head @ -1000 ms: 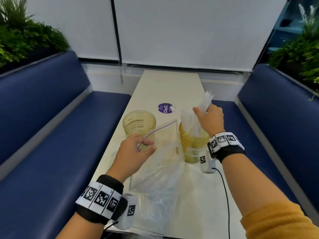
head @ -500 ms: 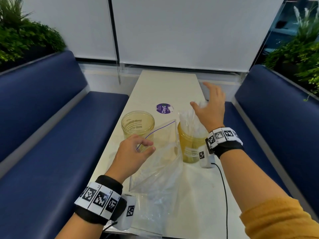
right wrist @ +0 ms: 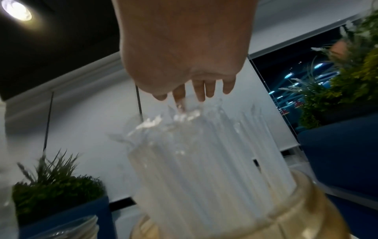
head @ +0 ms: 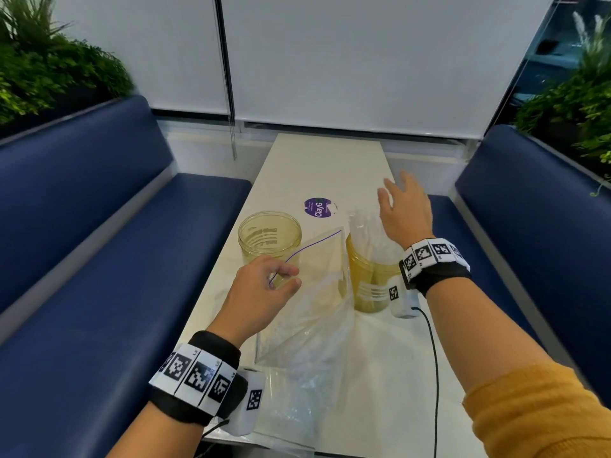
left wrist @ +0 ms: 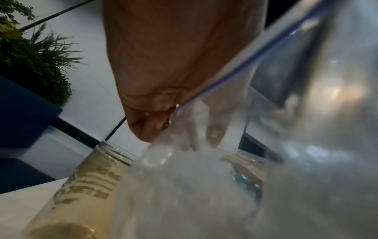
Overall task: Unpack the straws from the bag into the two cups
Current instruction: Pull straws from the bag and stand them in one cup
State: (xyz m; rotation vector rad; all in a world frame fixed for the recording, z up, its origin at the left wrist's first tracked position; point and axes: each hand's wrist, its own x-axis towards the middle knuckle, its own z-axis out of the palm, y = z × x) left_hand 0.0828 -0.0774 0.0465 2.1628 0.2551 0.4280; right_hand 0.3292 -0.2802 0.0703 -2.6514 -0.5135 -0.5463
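On the right side of the table, the right cup (head: 370, 279) stands packed with wrapped straws (head: 367, 236) — my right hand (head: 405, 211) hovers just above their tips, fingers spread wide, holding nothing. To the left, my left hand (head: 261, 292) pinches the zip edge of the clear bag (head: 310, 312), keeping its mouth up. Behind that hand the left cup (head: 269, 238) looks empty. I judge one cup filled and one left — whether straws remain inside the crumpled bag, I cannot tell.
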